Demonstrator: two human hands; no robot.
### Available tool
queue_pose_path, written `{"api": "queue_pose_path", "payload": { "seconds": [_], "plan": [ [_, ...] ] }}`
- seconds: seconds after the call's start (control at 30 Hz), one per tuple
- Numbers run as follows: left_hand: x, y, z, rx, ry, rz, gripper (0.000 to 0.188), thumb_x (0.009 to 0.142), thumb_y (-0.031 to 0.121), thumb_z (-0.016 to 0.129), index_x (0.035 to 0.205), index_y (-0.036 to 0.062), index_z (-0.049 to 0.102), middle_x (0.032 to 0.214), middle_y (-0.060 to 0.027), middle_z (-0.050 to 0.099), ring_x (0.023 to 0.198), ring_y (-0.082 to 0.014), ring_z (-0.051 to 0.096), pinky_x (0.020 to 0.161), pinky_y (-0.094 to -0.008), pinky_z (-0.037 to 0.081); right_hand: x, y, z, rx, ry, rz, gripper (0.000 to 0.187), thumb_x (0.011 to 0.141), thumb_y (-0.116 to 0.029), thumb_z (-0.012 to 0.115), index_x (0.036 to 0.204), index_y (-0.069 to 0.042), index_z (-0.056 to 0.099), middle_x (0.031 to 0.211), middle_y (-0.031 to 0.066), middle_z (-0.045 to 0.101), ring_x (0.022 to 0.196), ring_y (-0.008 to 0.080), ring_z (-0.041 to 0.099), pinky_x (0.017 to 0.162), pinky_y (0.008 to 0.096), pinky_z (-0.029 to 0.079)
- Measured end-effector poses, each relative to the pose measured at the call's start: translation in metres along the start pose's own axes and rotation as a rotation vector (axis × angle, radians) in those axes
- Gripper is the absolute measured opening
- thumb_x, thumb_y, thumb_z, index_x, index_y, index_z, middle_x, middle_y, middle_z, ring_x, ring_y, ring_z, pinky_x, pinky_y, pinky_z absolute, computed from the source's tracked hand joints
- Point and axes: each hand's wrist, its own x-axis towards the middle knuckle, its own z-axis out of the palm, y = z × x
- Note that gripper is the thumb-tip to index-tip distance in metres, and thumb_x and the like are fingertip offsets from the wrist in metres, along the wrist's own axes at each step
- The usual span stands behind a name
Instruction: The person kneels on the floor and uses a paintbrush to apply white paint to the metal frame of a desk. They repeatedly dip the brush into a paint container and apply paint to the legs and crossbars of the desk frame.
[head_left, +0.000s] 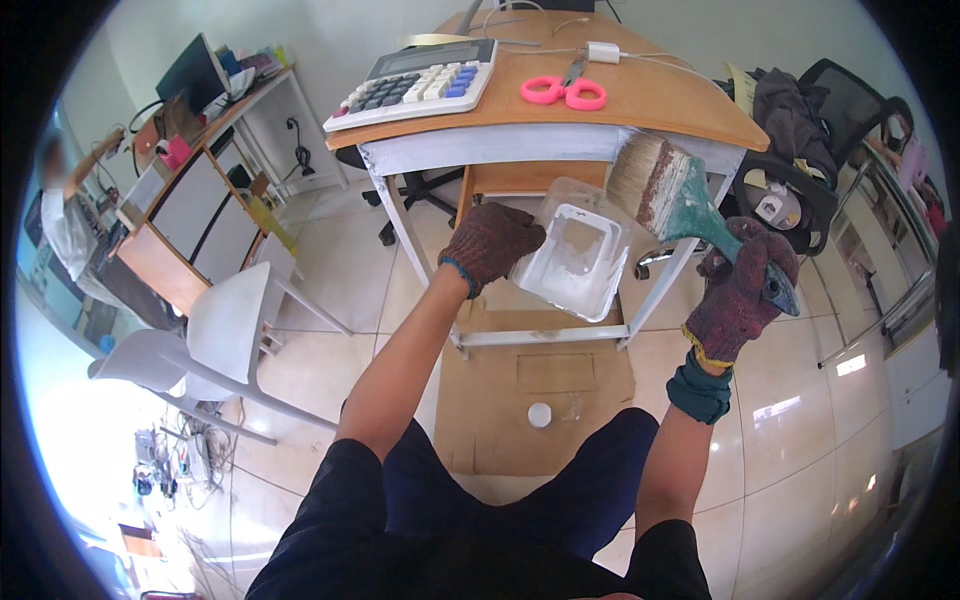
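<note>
In front of the desk (pixel 665 88), we have the left hand (pixel 492 243) closed on the near-left side of the tub (pixel 555 292), while the right hand (pixel 742 290) grips the handle of the brush (pixel 690 205), fingers wrapped round it. The tub hangs in the air below the desk's front edge, its mouth turned up toward us, probably so that the white paint inside stays within the brush's reach.

We see the bristles overlap the right part of the white rail (pixel 490 148), raised higher than the tub; whether they touch it, we cannot tell. A grip on the handle, well apart from the bristles, seems to leave the brush free to swing and spares the glove. Both hands wear knitted gloves, likely against splashes.

Under the desk and before our knees lies the cardboard (pixel 480 425), presumably to catch drips; a white cap (pixel 540 414) rests on it. On the desktop sit the calculator (pixel 415 88) and the scissors (pixel 565 92), above the painted rail.
</note>
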Motion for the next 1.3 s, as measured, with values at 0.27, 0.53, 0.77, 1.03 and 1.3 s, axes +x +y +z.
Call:
{"api": "queue_pose_path", "payload": {
  "seconds": [0.27,0.53,0.77,1.03,1.3],
  "plan": [
    [0.014,-0.040,0.018,0.315,0.068,0.282,0.028,0.083,0.032,0.052,0.078,0.0082,0.066,0.078,-0.0139,0.064,0.066,-0.0305,0.061,0.062,-0.0377,0.050,-0.035,0.008,0.040,0.038,-0.268,0.073,0.017,0.083,-0.017,0.064,0.092,-0.006,0.055,0.087,0.0102,0.062,0.059,0.0134,0.055,0.047,0.0230,0.044],
    [0.009,-0.044,0.017,0.266,0.113,0.230,0.020,0.083,0.028,0.055,0.084,0.0115,0.068,0.087,-0.0113,0.067,0.074,-0.0298,0.063,0.066,-0.0369,0.051,-0.016,0.003,-0.003,-0.091,-0.046,0.015,0.018,0.084,-0.019,0.063,0.091,-0.006,0.053,0.090,0.0115,0.062,0.063,0.0144,0.057,0.047,0.0253,0.046],
    [0.015,-0.024,0.030,0.346,0.045,0.235,0.021,0.083,0.026,0.054,0.086,0.0115,0.068,0.086,-0.0122,0.067,0.069,-0.0290,0.064,0.063,-0.0377,0.051,-0.043,0.007,0.027,0.031,-0.159,-0.011,0.014,0.084,-0.014,0.062,0.092,-0.008,0.053,0.091,0.0127,0.062,0.068,0.0167,0.058,0.050,0.0270,0.046],
    [0.015,-0.011,0.040,0.184,0.034,0.169,0.030,0.083,0.031,0.054,0.083,0.0045,0.067,0.079,-0.0162,0.065,0.067,-0.0312,0.062,0.064,-0.0372,0.051,0.008,0.012,-0.022,-0.144,0.072,-0.021,0.018,0.085,-0.021,0.062,0.087,-0.004,0.057,0.087,0.0112,0.064,0.053,0.0124,0.054,0.043,0.0228,0.042],
    [0.021,-0.001,0.056,0.065,0.084,0.170,0.037,0.083,0.037,0.053,0.082,0.0022,0.066,0.073,-0.0203,0.063,0.062,-0.0312,0.062,0.061,-0.0385,0.049,0.005,0.004,-0.047,-0.379,0.159,-0.478,0.014,0.086,-0.012,0.059,0.095,-0.002,0.057,0.097,0.0174,0.063,0.067,0.0176,0.061,0.050,0.0251,0.050]
  ]
}}
